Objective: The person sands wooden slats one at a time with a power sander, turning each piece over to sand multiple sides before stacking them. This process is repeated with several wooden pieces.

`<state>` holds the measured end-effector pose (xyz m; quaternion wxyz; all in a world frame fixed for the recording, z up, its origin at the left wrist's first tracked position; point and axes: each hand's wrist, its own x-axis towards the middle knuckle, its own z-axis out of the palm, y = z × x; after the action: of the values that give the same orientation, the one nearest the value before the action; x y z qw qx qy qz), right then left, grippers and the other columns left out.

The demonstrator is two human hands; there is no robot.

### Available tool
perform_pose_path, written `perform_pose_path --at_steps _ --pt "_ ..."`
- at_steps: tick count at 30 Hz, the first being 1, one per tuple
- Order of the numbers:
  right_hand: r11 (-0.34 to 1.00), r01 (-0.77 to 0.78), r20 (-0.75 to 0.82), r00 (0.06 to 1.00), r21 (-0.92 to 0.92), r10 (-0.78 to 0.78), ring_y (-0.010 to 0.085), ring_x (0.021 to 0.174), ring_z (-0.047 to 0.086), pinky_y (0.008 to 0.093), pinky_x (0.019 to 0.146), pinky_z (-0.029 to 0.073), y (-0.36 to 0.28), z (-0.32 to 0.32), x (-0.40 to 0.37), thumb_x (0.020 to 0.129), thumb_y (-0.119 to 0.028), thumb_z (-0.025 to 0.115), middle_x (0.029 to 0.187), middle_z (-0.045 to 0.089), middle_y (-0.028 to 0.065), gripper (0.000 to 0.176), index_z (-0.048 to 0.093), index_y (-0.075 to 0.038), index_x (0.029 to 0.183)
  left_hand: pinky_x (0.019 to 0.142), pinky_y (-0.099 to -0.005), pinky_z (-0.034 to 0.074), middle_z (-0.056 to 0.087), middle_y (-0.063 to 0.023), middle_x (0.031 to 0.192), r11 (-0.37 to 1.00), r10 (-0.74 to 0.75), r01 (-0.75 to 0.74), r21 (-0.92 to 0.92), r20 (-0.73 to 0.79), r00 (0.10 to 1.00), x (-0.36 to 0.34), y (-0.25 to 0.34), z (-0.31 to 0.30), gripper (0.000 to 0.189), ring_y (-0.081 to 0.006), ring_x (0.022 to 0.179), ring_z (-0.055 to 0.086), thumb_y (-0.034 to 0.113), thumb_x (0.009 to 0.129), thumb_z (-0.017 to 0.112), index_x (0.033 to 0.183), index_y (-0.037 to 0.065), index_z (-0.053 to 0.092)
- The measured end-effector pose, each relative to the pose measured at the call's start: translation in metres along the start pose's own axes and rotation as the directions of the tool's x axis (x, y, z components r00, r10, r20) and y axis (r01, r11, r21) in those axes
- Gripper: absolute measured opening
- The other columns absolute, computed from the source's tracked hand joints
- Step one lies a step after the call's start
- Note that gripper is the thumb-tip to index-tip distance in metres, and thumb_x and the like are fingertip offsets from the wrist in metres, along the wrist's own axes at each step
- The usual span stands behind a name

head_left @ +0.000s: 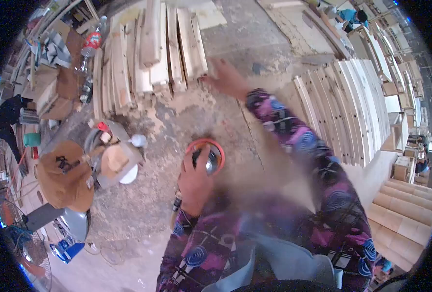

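Note:
My left hand (196, 189) is closed on a round red-rimmed object (220, 155) with a dark and shiny middle, on the worn bench top (167, 194). Part of that object is hidden under the fingers. My right hand (227, 80) reaches further forward with its fingers apart, at the near end of a stack of pale wooden strips (150, 39). Whether its fingertips touch the nearest strip I cannot tell. It looks slightly blurred and nothing shows in it.
More drilled strips (342, 107) lie at the right. On the left are a brown cap (66, 175), an open box (121, 160), a small white cup (138, 141) and a plastic bottle (92, 43). A person (353, 18) is at the far upper right.

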<state>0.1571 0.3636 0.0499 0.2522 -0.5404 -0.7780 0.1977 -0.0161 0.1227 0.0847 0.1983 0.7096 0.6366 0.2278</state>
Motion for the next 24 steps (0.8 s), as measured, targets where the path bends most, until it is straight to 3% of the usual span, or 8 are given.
perform_pose_path --at_steps 6,8,10,14,16,19,20,24 --pt "0.981 -0.142 0.061 0.989 0.132 0.135 0.0423 0.102 0.062 0.0463 0.087 0.051 -0.003 0.047 0.048 0.073 -0.030 0.073 0.113 0.058 0.0357 0.084 0.033 -0.002 0.142 0.068 -0.0391 0.057 0.055 -0.0156 0.119 0.979 0.055 -0.046 0.198 -0.039 0.998 -0.004 -0.010 0.011 0.046 -0.0340 0.094 0.064 0.023 0.082 0.063 0.127 0.020 0.056" --pt "0.675 -0.390 0.307 0.919 0.626 0.247 0.0408 0.093 0.066 0.0442 0.081 0.053 0.026 0.068 0.064 0.074 -0.027 0.072 0.108 0.061 0.0348 0.085 0.030 -0.002 0.143 0.072 -0.0431 0.056 0.053 -0.0150 0.123 0.985 0.008 -0.002 0.173 -0.035 0.999 -0.007 -0.012 0.012 0.054 -0.0363 0.099 0.062 0.017 0.076 0.067 0.129 0.021 0.054" --pt "0.929 -0.236 0.192 0.964 0.286 0.185 0.0339 0.078 0.066 0.0412 0.070 0.055 0.019 0.055 0.058 0.076 -0.025 0.073 0.096 0.066 0.0245 0.085 0.028 -0.002 0.144 0.077 -0.0472 0.056 0.051 -0.0144 0.126 0.991 -0.022 0.022 0.128 -0.004 1.000 -0.010 -0.017 0.011 0.064 -0.0387 0.103 0.060 0.011 0.070 0.071 0.131 0.023 0.053" --pt "0.927 -0.262 0.249 0.948 0.268 0.196 0.0179 0.070 0.063 0.0356 0.062 0.053 -0.016 0.005 0.031 0.082 -0.009 0.067 0.088 0.063 0.0045 0.081 0.021 -0.009 0.149 0.079 -0.0467 0.055 0.051 -0.0144 0.127 0.999 -0.027 0.026 0.035 0.009 1.000 -0.010 -0.010 0.008 0.068 -0.0386 0.103 0.059 0.009 0.068 0.074 0.131 0.024 0.053" --pt "0.538 -0.486 0.323 0.870 0.689 0.373 0.0140 0.066 0.058 0.0349 0.059 0.051 0.007 0.000 0.010 0.079 -0.018 0.071 0.083 0.059 0.0028 0.084 0.023 -0.009 0.147 0.080 -0.0461 0.055 0.051 -0.0150 0.127 0.999 -0.008 0.007 0.033 0.029 1.000 -0.008 -0.005 0.006 0.069 -0.0382 0.104 0.059 0.009 0.067 0.075 0.131 0.024 0.053" --pt "0.678 -0.491 0.275 0.871 0.548 0.408 0.0123 0.061 0.053 0.0335 0.054 0.047 0.030 -0.018 -0.018 0.076 -0.028 0.075 0.079 0.056 0.0010 0.066 0.043 -0.007 0.130 0.083 -0.0442 0.055 0.051 -0.0160 0.128 0.994 0.045 -0.047 -0.094 -0.019 0.999 -0.006 -0.003 0.004 0.071 -0.0378 0.109 0.057 0.010 0.065 0.077 0.131 0.024 0.053" --pt "0.696 -0.585 0.315 0.811 0.417 0.492 0.0124 0.062 0.051 0.0320 0.053 0.045 0.038 -0.026 -0.028 0.074 -0.033 0.076 0.079 0.056 0.0013 0.045 0.054 -0.006 0.103 0.085 -0.0439 0.054 0.051 -0.0163 0.129 0.998 0.003 -0.002 -0.058 0.017 1.000 -0.005 -0.002 0.003 0.071 -0.0376 0.111 0.056 0.011 0.066 0.078 0.131 0.024 0.052" --pt "0.811 -0.570 0.103 0.822 0.132 0.561 0.0286 0.078 0.061 0.0393 0.072 0.049 0.029 -0.060 -0.101 0.068 -0.034 0.078 0.084 0.064 0.0166 0.048 0.058 -0.002 0.098 0.092 -0.0459 0.048 0.050 -0.0183 0.126 0.998 -0.064 0.062 0.020 0.099 0.993 -0.006 0.005 -0.001 0.066 -0.0385 0.117 0.050 0.019 0.072 0.075 0.133 0.021 0.051"
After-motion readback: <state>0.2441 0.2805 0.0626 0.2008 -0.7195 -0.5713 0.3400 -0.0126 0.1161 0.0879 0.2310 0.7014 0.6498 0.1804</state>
